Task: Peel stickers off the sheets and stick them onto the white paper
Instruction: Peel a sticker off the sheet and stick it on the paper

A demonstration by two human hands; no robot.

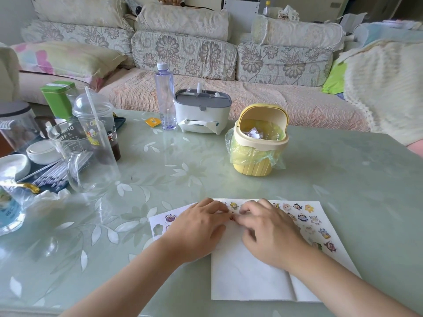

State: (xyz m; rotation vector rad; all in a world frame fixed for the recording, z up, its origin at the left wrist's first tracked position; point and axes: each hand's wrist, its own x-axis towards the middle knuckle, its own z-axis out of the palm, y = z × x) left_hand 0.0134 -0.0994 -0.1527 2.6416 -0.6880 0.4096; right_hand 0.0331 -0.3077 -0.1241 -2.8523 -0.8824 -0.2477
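Note:
A folded white paper (247,277) lies at the table's near edge. Under it to the right is a sticker sheet (317,221) with several cartoon stickers. A second sheet (160,223) pokes out at the left, with one sticker and empty cut-outs. My left hand (199,227) rests palm down on the papers, its fingertips pressing by a small red sticker (231,217). My right hand (267,232) meets it from the right and pinches that sticker with curled fingertips. Both hands hide the sheets' middle.
A yellow mini bin (258,143) with a green liner stands behind the papers. A white tissue holder (201,113) and a clear bottle (164,97) are further back. Cups, a glass mug (91,165) and dishes crowd the left side. A sofa runs along the far edge.

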